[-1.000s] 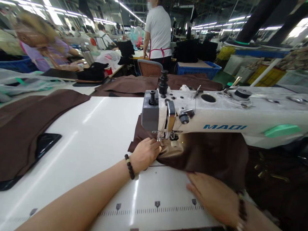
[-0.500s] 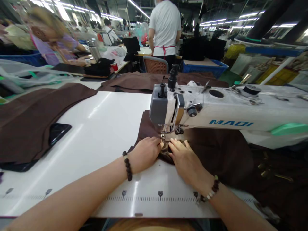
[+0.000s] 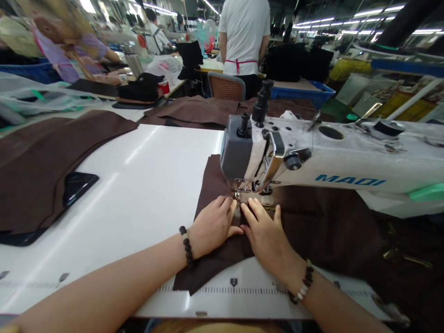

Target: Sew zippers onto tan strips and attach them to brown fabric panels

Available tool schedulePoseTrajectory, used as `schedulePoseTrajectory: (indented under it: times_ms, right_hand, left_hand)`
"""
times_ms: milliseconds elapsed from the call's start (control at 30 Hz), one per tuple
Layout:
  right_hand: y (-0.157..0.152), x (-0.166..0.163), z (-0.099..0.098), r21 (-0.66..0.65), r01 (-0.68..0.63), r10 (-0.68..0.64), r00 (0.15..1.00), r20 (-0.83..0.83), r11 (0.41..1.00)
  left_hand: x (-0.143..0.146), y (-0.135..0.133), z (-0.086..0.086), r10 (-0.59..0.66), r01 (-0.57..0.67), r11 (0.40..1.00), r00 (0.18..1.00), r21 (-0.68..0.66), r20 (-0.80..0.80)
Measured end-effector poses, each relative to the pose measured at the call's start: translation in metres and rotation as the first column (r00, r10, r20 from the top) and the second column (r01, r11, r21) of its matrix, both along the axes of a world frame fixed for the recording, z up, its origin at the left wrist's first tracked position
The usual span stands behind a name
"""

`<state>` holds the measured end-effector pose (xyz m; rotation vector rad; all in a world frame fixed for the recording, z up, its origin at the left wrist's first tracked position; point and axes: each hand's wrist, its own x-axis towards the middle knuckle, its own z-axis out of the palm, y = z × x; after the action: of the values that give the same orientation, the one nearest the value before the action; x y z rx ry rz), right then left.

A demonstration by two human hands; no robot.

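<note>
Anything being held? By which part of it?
No grip visible: left hand and right hand rest on the brown material, near the presser foot.

Ok so the counter (image 3: 166, 157) is smooth glossy white, picking up streaks of light. Brown cloth (image 3: 312, 226) at 4 o'clock looks smooth, pretty matt. The brown stack (image 3: 52, 162) at 9 o'clock is dull too, over a shiny black, plastic-looking piece (image 3: 81, 187). Sewing machine (image 3: 347, 157) at 3 o'clock: scuffed painted metal, polished metal lever (image 3: 277, 148). Chair back (image 3: 227, 87) at 12 o'clock looks woven, rough.
</note>
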<state>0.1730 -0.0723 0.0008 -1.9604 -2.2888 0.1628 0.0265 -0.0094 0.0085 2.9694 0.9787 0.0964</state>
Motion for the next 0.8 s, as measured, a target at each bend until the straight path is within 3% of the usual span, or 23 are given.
schedulePoseTrajectory:
  times_ms: [200, 633, 800]
  right_hand:
    - [0.001, 0.006, -0.004, -0.038, -0.010, 0.008, 0.998, -0.064, 0.999]
    - [0.022, 0.034, 0.006, -0.053, -0.205, 0.201, 0.976, -0.082, 0.977]
    - [0.017, 0.028, 0.003, -0.022, -0.159, 0.158, 0.986, -0.058, 0.987]
  left_hand:
    - [0.000, 0.000, -0.012, -0.003, -0.001, 0.997, 0.999, 0.072, 0.043]
    - [0.012, 0.005, -0.008, 0.098, -0.104, 0.993, 0.990, 0.052, 0.098]
    - [0.009, 0.008, -0.010, 0.086, -0.087, 0.996, 0.995, 0.030, 0.049]
